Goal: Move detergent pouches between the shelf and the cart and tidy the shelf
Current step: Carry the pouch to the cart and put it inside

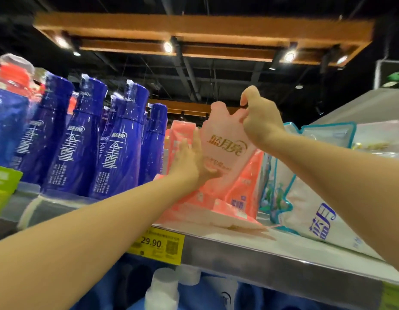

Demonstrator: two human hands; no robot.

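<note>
At frame centre, your right hand (pixel 261 121) is pinching the top of the pale pink plastic detergent pouch (pixel 225 139) on the metal shelf (pixel 261 249); your flat left hand (pixel 189 159) is pressing its left side.

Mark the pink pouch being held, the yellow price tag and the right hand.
pink pouch (pixel 225 144): head view, on its gold lettering.
yellow price tag (pixel 156 246): head view, middle of the label, beside the printed price.
right hand (pixel 261 121): head view, back of the hand pinching the pouch's top.
</note>
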